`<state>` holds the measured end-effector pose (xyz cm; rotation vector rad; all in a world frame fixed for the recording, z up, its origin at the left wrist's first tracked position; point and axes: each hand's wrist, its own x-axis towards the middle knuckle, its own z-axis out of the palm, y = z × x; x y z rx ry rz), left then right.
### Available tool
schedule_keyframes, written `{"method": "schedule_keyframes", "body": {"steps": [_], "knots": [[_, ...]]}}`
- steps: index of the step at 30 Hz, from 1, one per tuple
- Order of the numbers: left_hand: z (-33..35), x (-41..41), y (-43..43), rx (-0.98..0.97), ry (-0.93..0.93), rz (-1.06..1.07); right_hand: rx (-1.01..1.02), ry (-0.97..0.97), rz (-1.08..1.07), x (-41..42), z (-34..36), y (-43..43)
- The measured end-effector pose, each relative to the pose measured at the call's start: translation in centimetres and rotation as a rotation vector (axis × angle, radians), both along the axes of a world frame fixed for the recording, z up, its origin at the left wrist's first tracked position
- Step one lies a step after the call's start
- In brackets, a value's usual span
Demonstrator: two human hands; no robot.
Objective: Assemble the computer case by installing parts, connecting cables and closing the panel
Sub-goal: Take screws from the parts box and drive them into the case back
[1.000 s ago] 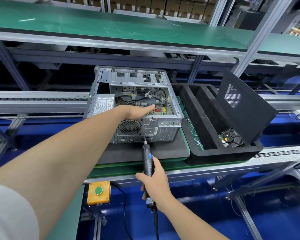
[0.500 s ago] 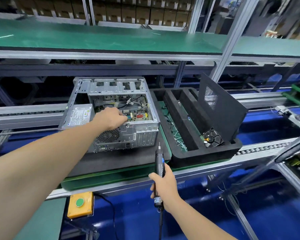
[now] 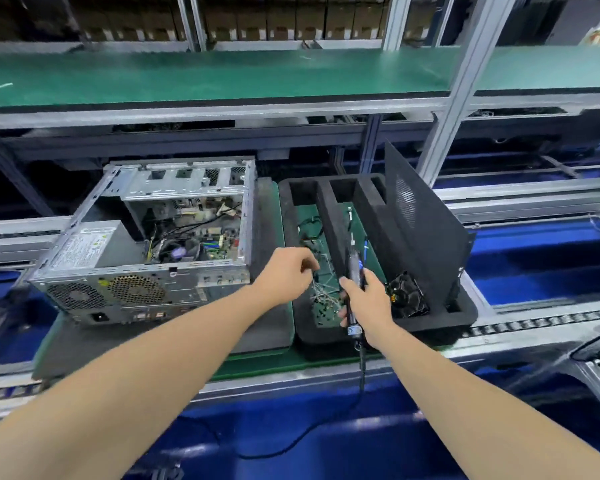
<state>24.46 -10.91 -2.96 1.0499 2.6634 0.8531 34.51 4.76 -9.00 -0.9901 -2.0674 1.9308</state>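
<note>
nearest, the right hand (image 3: 368,308) grips the upright electric screwdriver (image 3: 354,270), fingers clenched round it; just left, the left hand (image 3: 284,273) hovers over the left compartment of the foam tray (image 3: 440,323), fingers bunched, whether pinching anything i cannot tell; the open computer case (image 3: 146,282) lies left of the tray on the tabletop (image 3: 267,367); the black side panel (image 3: 426,237) leans in the tray's right slot.

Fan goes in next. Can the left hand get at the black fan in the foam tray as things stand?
Probably not directly. The left hand is over the left compartment of the foam tray, and the right hand gripping the screwdriver sits between it and the fan. The fan itself lies uncovered.
</note>
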Motion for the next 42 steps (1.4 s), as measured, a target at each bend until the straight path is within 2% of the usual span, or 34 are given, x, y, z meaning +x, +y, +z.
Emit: {"method": "schedule_keyframes", "body": {"steps": [5,7,10,12,23,30,32,34,36,39,40,42], "knots": [[-6.1,-0.4,5.3,-0.261,-0.098,0.072,-0.012,-0.021,0.070,-1.5,-2.4,5.8],[-7.9,-0.6,7.4,-0.446,-0.023,0.069,-0.041,-0.032,0.097,-1.9,-3.3,6.6],[-9.7,-0.5,9.8,-0.813,0.223,0.029,-0.150,-0.014,0.104,-2.4,-4.1,7.3],[-11.1,-0.2,11.1,-0.928,0.257,0.038,-0.161,-0.009,0.109,-2.5,-4.3,7.5],[-13.1,-0.4,12.9,-0.945,0.286,0.121,-0.181,0.032,0.133,-2.5,-5.5,8.3],[-10.3,-3.0,12.5,-0.872,0.237,0.007,-0.143,0.013,0.118,-2.4,-5.4,8.1],[-9.1,-3.6,12.2,-0.757,0.131,0.074,-0.137,0.014,0.117,-2.2,-5.1,8.0],[-7.9,-4.3,11.8,-0.475,-0.069,0.261,-0.108,0.014,0.153,-1.9,-4.6,7.7],[-6.5,-5.1,11.4,-0.039,-0.328,0.505,-0.036,0.030,0.212,-1.5,-3.8,7.2],[-3.5,-6.0,11.4,0.608,-0.821,0.806,0.077,0.084,0.297,-1.2,-2.0,5.6],[-2.4,-6.3,11.3,0.732,-0.955,0.824,0.093,0.105,0.327,-1.3,-1.2,5.0],[-0.6,-6.7,10.9,0.850,-1.113,0.748,0.100,0.151,0.373,-1.5,0.0,3.9]]}}
